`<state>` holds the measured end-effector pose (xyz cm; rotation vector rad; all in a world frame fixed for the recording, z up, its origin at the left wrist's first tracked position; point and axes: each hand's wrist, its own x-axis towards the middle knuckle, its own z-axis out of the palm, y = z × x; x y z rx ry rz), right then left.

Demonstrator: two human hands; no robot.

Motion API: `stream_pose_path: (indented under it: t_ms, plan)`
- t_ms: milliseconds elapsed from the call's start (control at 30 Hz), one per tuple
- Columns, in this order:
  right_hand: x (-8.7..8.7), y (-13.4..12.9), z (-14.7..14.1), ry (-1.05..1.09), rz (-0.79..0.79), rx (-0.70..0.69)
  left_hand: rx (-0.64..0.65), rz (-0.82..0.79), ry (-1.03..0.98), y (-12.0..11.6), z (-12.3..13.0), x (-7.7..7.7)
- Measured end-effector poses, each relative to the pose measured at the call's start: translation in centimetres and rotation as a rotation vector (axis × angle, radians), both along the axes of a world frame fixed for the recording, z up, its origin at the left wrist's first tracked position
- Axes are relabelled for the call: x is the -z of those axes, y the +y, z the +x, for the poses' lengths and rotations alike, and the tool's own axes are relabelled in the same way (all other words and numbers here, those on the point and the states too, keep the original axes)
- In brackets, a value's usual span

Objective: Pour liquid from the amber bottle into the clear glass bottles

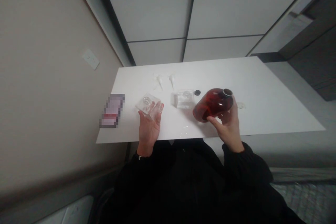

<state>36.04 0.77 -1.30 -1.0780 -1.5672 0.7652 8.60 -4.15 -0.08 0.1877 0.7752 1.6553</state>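
Note:
My left hand [149, 127] is wrapped round a clear, square-sided bottle [149, 103], tilted above the white table [273, 112]. In my right hand [229, 126] is a large dark red bottle [213, 104], leaning to the right with its open mouth toward the upper right. Between the two hands a second clear square bottle [185, 99] rests on the table. A small black cap [197, 92] lies just beyond the red bottle.
Two white pump tops [160, 81] [172, 80] lie toward the table's back. A blurred pinkish item [112, 111] is at the left edge. Small droplets [184, 129] dot the near middle. A small pale item [241, 105] lies right of my right hand.

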Motion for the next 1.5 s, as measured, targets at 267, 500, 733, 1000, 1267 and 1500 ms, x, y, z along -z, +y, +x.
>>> stream_pose_path:
  t_ms: [267, 500, 733, 1000, 1267, 1500]
  plan:
    - [0.8, 1.9, 3.5, 0.069, -0.014, 0.105, -0.04, -0.013, 0.101, 0.5, -0.3, 0.7]
    - [1.4, 2.8, 5.2, 0.061, -0.065, 0.202, 0.003, -0.032, 0.011, 0.5, -0.4, 0.0]
    - [2.8, 4.6, 2.2, 0.074, -0.134, 0.099, 0.079, 0.088, -0.021, 1.0, -1.6, 1.9]
    - [3.3, 4.7, 6.8, -0.342, 0.095, 0.207, 0.057, 0.08, -0.114, 0.8, -2.0, 2.5]
    - [2.1, 3.8, 11.6, -0.645, 0.088, 0.303, 0.02, 0.008, -0.064, 0.7, -1.0, 1.2]
    - [-0.8, -3.0, 0.1, -0.406, 0.258, -0.101, -0.008, -0.034, -0.075, 0.6, -0.6, 0.6]
